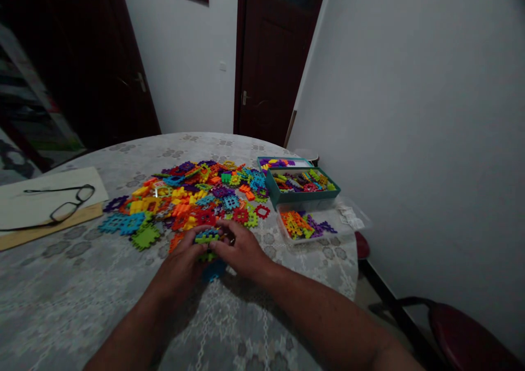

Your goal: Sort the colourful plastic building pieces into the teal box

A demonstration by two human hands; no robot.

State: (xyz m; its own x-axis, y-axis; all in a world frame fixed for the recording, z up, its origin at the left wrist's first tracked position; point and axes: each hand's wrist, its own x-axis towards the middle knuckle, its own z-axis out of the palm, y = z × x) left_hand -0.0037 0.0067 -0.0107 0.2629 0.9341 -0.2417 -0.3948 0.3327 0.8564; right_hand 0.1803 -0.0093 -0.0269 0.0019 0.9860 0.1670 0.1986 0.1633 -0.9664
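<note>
Between both hands I hold a small stack of interlocking plastic building pieces [206, 237], green and blue, just above the table. My left hand [184, 255] wraps round its left side. The fingers of my right hand [239, 248] are closed on its right side, the thumb at its front edge. Below the hands lies a blue piece [214, 271], partly in shadow. A big heap of mixed building pieces [180, 196] spreads right behind my hands. A green square piece [145, 236] lies at the heap's near left edge.
On the right stand a teal box [305, 196] and a clear plastic container [301, 240], both with pieces inside; a box lid [262, 160] with pieces sits behind. Eyeglasses [68, 210] rest on papers [24, 196] at left. A dark red chair [463, 333] is at lower right.
</note>
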